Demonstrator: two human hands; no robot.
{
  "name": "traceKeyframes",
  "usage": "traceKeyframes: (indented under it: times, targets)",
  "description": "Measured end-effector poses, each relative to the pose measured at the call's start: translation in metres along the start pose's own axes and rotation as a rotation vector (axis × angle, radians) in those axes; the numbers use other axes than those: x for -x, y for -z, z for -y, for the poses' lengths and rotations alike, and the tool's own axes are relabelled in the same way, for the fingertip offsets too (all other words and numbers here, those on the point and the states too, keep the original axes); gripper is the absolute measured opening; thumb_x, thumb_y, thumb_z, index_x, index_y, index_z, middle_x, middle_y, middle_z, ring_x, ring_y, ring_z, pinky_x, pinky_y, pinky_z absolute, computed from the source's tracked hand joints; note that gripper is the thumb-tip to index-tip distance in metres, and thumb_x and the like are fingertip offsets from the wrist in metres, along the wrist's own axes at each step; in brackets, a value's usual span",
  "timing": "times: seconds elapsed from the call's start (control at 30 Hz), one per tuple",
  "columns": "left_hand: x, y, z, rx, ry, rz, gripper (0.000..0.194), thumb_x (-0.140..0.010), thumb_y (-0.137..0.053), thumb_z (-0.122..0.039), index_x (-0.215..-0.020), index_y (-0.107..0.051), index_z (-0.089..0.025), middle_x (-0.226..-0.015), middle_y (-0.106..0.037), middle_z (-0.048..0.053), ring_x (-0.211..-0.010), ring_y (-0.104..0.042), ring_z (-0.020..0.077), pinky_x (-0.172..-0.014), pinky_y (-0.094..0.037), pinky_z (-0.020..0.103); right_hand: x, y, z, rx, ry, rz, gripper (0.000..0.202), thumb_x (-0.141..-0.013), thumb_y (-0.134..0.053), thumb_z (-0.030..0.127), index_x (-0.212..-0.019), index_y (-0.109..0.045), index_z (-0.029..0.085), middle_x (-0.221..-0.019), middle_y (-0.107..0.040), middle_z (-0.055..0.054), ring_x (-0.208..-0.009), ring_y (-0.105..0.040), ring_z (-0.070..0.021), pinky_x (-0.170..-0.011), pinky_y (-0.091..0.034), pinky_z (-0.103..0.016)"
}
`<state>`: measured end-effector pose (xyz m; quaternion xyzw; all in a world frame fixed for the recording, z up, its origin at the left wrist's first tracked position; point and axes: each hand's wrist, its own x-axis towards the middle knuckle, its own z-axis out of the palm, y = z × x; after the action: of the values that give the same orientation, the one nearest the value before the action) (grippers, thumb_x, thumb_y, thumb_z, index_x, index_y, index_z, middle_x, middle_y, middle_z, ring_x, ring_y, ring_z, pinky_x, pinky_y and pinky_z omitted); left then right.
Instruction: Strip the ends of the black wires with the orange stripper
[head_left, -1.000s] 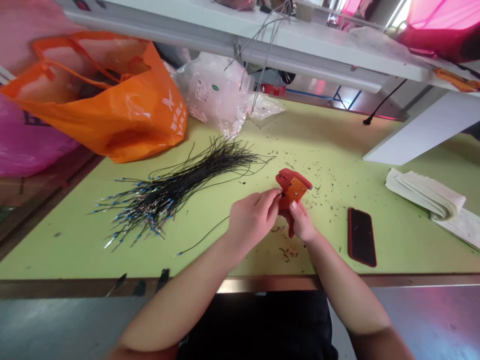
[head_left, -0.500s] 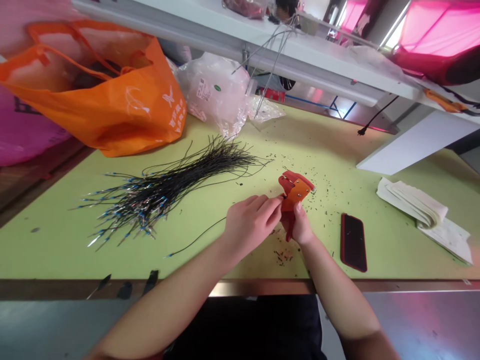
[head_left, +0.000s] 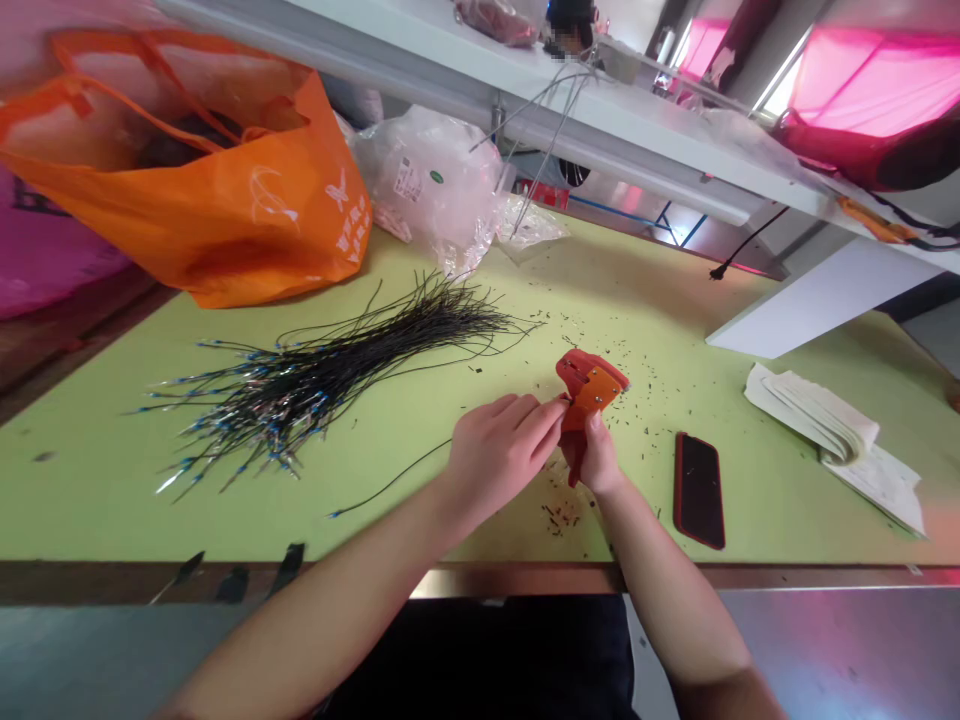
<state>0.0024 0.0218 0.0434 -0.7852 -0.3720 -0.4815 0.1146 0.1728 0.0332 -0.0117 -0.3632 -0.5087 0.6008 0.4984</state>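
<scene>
My right hand [head_left: 598, 458] is wrapped round the handles of a red and orange hand tool [head_left: 594, 388]. Beside it, my left hand [head_left: 499, 445] is closed, its fingertips pinching a thin black wire [head_left: 397, 478] at the tool's left side. The wire trails out to the left from under that hand and ends in a blue tip on the table. Farther left lies a large bundle of black wires [head_left: 375, 355] with blue and metallic ends. The wire's end at the tool is too small to make out.
Dark clippings lie around the tool on the green table [head_left: 420, 540]. A phone [head_left: 700, 490] and folded white cloth or paper [head_left: 832, 430] are on the right. An orange bag [head_left: 247, 220] and clear plastic bags [head_left: 435, 180] stand at the back left, below a white shelf [head_left: 637, 115].
The view has shifted slightly. Both hands keep their hold on the wire and the tool, and the tool's red parts look slightly differently placed.
</scene>
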Motion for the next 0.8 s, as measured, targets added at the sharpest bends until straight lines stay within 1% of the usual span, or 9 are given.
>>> traceKeyframes:
  times: [0.1,0.17,0.33,0.47,0.6,0.67,0.73,0.8]
  targets:
    - [0.001,0.000,-0.001,0.007,-0.010,-0.003,0.009,-0.103,-0.063,-0.012,-0.104,-0.071,-0.017,-0.070,-0.067,-0.004,-0.059,-0.059,0.0122,-0.055,-0.043,0.029,0.001,-0.004,0.002,-0.006,0.039,-0.061,0.066,-0.085,-0.056,0.090,-0.106,-0.063,0.028,-0.098,-0.071,-0.011,-0.111,-0.071,-0.0369,-0.085,-0.066,-0.055]
    - [0.000,0.000,-0.001,0.012,-0.012,-0.006,0.009,-0.103,-0.063,-0.012,-0.103,-0.070,-0.017,-0.070,-0.066,-0.004,-0.059,-0.058,0.0123,-0.055,-0.043,0.029,0.001,-0.004,0.003,0.001,0.044,-0.075,0.065,-0.085,-0.056,0.090,-0.102,-0.065,0.028,-0.094,-0.071,-0.011,-0.109,-0.072,-0.0368,-0.083,-0.067,-0.055]
    - [0.000,0.000,-0.002,0.026,-0.013,-0.002,0.008,-0.102,-0.063,-0.011,-0.102,-0.069,-0.017,-0.069,-0.067,-0.004,-0.058,-0.058,0.0126,-0.055,-0.043,0.030,0.003,-0.002,0.004,0.008,0.050,-0.049,0.063,-0.086,-0.058,0.089,-0.094,-0.066,0.027,-0.085,-0.070,-0.011,-0.105,-0.074,-0.0370,-0.079,-0.068,-0.055]
    - [0.000,0.001,-0.002,0.039,-0.007,-0.007,0.009,-0.103,-0.063,-0.011,-0.102,-0.068,-0.018,-0.070,-0.067,-0.004,-0.058,-0.059,0.0120,-0.055,-0.043,0.029,0.003,0.001,0.005,0.037,0.046,-0.013,0.064,-0.085,-0.057,0.091,-0.083,-0.065,0.027,-0.079,-0.069,-0.010,-0.097,-0.075,-0.0357,-0.073,-0.069,-0.053]
    - [0.000,0.002,-0.002,0.040,-0.004,-0.010,0.010,-0.103,-0.062,-0.012,-0.101,-0.068,-0.019,-0.069,-0.067,-0.005,-0.057,-0.059,0.0118,-0.055,-0.043,0.029,0.004,0.002,0.007,0.041,0.025,0.039,0.067,-0.085,-0.057,0.092,-0.078,-0.065,0.027,-0.071,-0.067,-0.009,-0.085,-0.076,-0.0330,-0.063,-0.067,-0.048]
    - [0.000,0.002,-0.002,0.049,-0.013,-0.013,0.009,-0.103,-0.062,-0.011,-0.101,-0.067,-0.018,-0.069,-0.068,-0.004,-0.057,-0.059,0.0121,-0.055,-0.044,0.029,0.003,0.001,0.010,0.046,0.013,0.066,0.068,-0.085,-0.055,0.093,-0.077,-0.066,0.026,-0.065,-0.064,-0.007,-0.075,-0.075,-0.0304,-0.056,-0.065,-0.044]
    - [-0.001,0.002,-0.002,0.061,-0.019,-0.021,0.009,-0.103,-0.061,-0.010,-0.101,-0.066,-0.017,-0.070,-0.068,-0.004,-0.058,-0.060,0.0122,-0.055,-0.045,0.029,0.003,-0.001,0.013,0.053,0.014,0.097,0.069,-0.085,-0.055,0.093,-0.075,-0.066,0.026,-0.057,-0.060,-0.004,-0.063,-0.070,-0.0263,-0.048,-0.060,-0.039]
    - [-0.002,0.002,-0.003,0.065,-0.022,-0.029,0.010,-0.103,-0.061,-0.010,-0.101,-0.065,-0.018,-0.070,-0.069,-0.004,-0.058,-0.060,0.0119,-0.055,-0.045,0.028,0.002,-0.003,0.017,0.063,0.029,0.108,0.069,-0.085,-0.055,0.094,-0.072,-0.064,0.026,-0.051,-0.055,-0.001,-0.051,-0.062,-0.0216,-0.043,-0.055,-0.035]
